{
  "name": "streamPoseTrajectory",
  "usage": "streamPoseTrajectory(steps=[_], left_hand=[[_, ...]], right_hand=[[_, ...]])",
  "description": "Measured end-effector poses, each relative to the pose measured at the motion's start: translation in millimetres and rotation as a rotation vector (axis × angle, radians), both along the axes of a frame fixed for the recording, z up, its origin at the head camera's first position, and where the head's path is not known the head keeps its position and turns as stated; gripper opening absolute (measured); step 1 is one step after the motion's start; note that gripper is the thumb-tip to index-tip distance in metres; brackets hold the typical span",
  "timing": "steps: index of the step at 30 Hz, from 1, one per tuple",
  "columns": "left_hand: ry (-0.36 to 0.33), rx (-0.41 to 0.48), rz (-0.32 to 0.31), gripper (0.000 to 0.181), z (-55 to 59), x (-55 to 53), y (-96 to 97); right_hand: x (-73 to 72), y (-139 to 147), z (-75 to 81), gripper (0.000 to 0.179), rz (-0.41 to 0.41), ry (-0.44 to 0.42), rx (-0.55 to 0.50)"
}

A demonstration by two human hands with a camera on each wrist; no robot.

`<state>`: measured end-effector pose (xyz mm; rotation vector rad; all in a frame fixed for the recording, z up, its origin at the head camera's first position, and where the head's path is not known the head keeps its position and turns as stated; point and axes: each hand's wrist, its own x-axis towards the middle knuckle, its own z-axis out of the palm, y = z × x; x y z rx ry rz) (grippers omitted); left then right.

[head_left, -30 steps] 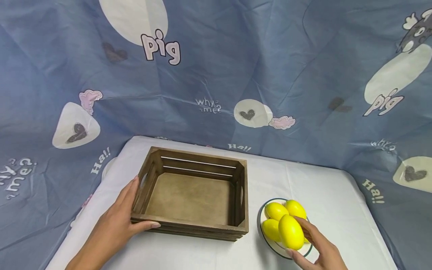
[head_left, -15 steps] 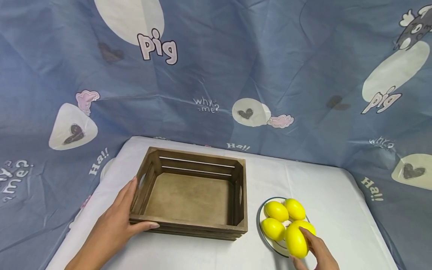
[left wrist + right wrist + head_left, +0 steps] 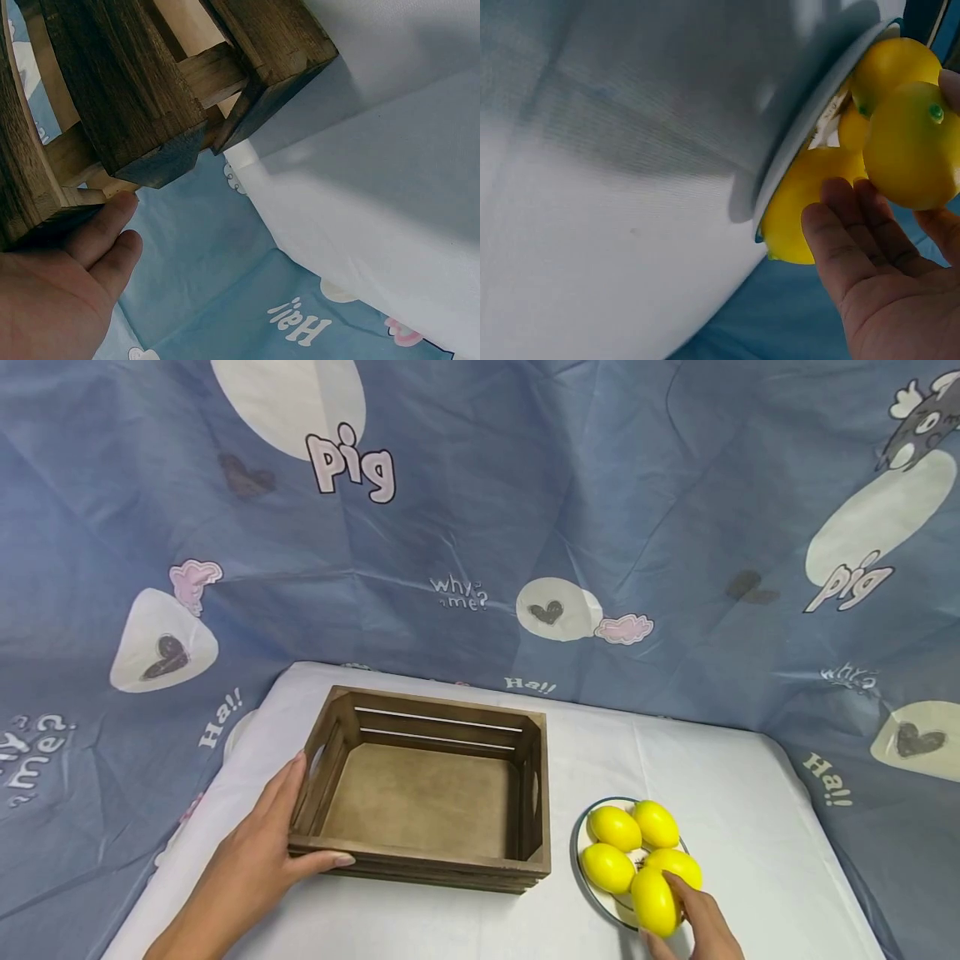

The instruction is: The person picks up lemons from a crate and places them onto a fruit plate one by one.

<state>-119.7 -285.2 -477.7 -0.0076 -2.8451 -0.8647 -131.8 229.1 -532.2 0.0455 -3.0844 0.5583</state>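
Observation:
My left hand (image 3: 255, 852) holds the near left corner of a brown slatted wooden crate (image 3: 420, 852), thumb along the front rim and fingers against the left side. From below, the left wrist view shows two fingers at the crate slats (image 3: 120, 90). Between thumb and fingers, my right hand (image 3: 701, 914) pinches a lemon (image 3: 654, 902) at the near edge of a white plate (image 3: 592, 893) with a dark rim. Several other lemons (image 3: 615, 828) lie on that plate. In the right wrist view, the pinched lemon (image 3: 911, 146) overlaps those behind it, and the other fingertips reach a lower lemon (image 3: 795, 217).
The crate and the plate stand side by side on a white cloth (image 3: 420, 927), the plate to the right. A blue printed sheet (image 3: 480, 527) hangs behind and around the table.
My right hand has drawn the lemon slightly nearer to me and to the right, low by the plate, uncovering a lemon behind it. My left hand and the crate have stayed put.

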Motion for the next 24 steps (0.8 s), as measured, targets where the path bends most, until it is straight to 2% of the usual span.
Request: streamPoseTrajectory(steps=[4, 6, 13, 24], left_hand=[[0.017, -0.003, -0.001, 0.137, -0.6, -0.1, -0.2], [0.017, 0.001, -0.001, 0.137, 0.0, -0.4, -0.2], [-0.032, 0.024, 0.0, 0.136, 2.4, -1.3, 1.4], [-0.013, 0.013, 0.014, 0.137, 0.2, 0.5, 1.7]], right_hand=[[-0.4, 1.4, -5.1, 0.086, -0.016, -0.015, 0.024], [-1.8, 2.7, -7.3, 0.086, -0.032, -0.052, 0.032], [-11.4, 5.9, -14.3, 0.094, -0.149, -0.276, 0.038], [-12.7, 5.5, -20.3, 0.095, -0.135, -0.306, 0.038]])
